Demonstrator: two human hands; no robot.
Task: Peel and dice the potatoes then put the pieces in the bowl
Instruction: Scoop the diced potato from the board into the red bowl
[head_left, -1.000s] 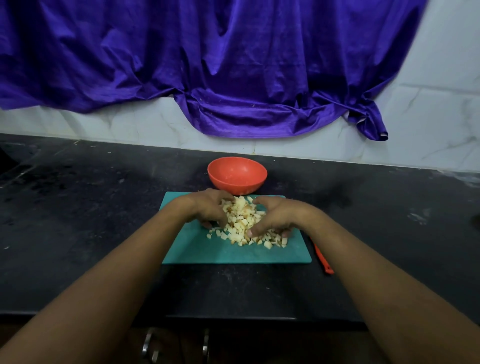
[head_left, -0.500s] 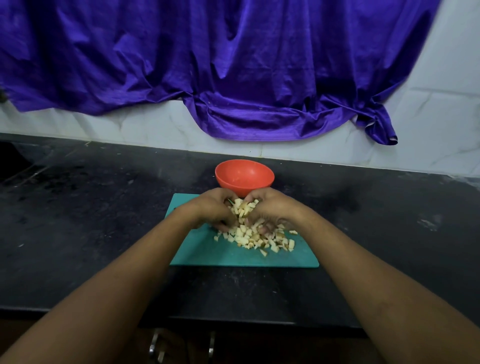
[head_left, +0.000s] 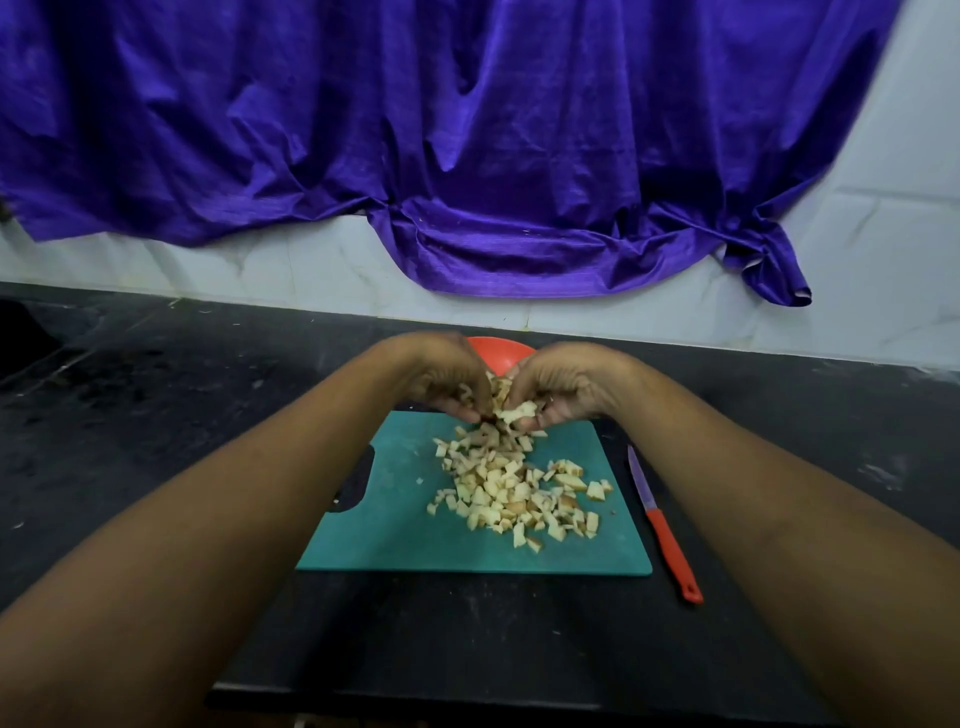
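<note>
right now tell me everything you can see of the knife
The knife is small, with a slim orange-red handle that looks plastic and a short pointed blade that shows purplish. It lies flat on the black counter, just right of the green cutting board and roughly along its edge, tip away from the person, handle toward them. Only the counter touches it: the left hand and right hand are at the board's far end, cupping potato pieces.

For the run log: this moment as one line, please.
phase: transfer | left hand: holds potato pieces | right hand: holds potato pieces | bowl: behind hands | cutting board: pile on it | knife: beside board
</note>
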